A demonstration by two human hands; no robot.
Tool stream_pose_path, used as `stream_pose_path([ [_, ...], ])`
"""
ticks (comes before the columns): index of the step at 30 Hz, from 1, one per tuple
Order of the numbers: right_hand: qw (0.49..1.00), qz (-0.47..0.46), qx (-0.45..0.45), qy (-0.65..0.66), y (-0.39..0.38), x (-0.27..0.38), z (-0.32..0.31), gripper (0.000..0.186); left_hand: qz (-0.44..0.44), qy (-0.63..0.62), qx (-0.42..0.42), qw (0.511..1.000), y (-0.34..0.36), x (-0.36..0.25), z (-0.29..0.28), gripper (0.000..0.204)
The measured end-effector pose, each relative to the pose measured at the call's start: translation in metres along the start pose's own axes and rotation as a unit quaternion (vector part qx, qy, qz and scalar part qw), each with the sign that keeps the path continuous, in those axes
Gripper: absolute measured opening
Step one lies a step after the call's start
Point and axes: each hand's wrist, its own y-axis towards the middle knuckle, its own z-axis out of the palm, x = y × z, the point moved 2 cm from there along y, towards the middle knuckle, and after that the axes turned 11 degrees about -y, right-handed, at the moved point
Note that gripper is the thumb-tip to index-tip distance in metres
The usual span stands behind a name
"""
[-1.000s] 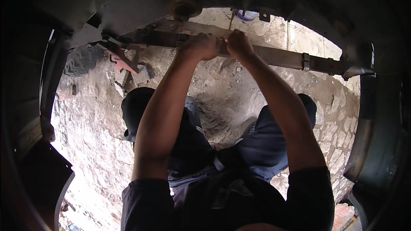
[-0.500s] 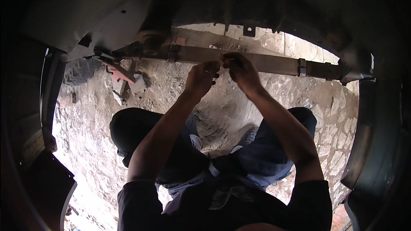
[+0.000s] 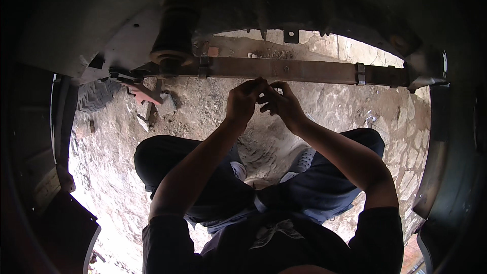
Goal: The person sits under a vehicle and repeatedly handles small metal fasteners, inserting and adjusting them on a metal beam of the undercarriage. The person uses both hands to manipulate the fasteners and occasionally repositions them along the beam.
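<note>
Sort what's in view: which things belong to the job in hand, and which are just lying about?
Likely the job:
left hand and right hand, fingertips close together; whether they hold anything small can't be told
bar, nearest the hands
clips on the bar

Apparently lying about:
grey block
tyre
red piece, use unclear

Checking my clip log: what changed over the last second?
The left hand and right hand came back from the metal bar toward the body, now close together; whether they hold something small is unclear. The metal bar, red metal piece and tyre stayed put.
</note>
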Motion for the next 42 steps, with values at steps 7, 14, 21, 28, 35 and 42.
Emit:
stream_pose_path([
  [7,0.996,-0.038,-0.055,-0.055,-0.010,-0.011,-0.010,0.050,0.072,0.075,-0.008,0.994,0.007,-0.029,-0.009,0.030],
  [14,0.989,-0.078,-0.011,-0.125,-0.032,0.013,-0.010,0.043,0.194,0.380,-0.039,0.904,0.015,-0.044,-0.022,0.023],
  [21,0.978,-0.121,-0.034,-0.168,-0.022,0.029,-0.019,0.046,0.369,0.563,0.010,0.740,0.051,-0.040,-0.013,0.020],
  [28,0.962,-0.159,-0.049,-0.216,-0.034,0.049,-0.021,0.048,0.327,0.620,0.042,0.712,0.076,-0.008,-0.020,0.017],
  [35,0.956,-0.170,-0.076,-0.226,-0.042,0.056,-0.033,0.043,0.276,0.671,0.024,0.688,0.089,-0.010,0.012,0.017],
  [42,0.968,-0.166,-0.067,-0.176,-0.052,0.078,-0.044,0.044,0.231,0.678,0.017,0.698,0.103,-0.019,0.014,0.019],
])
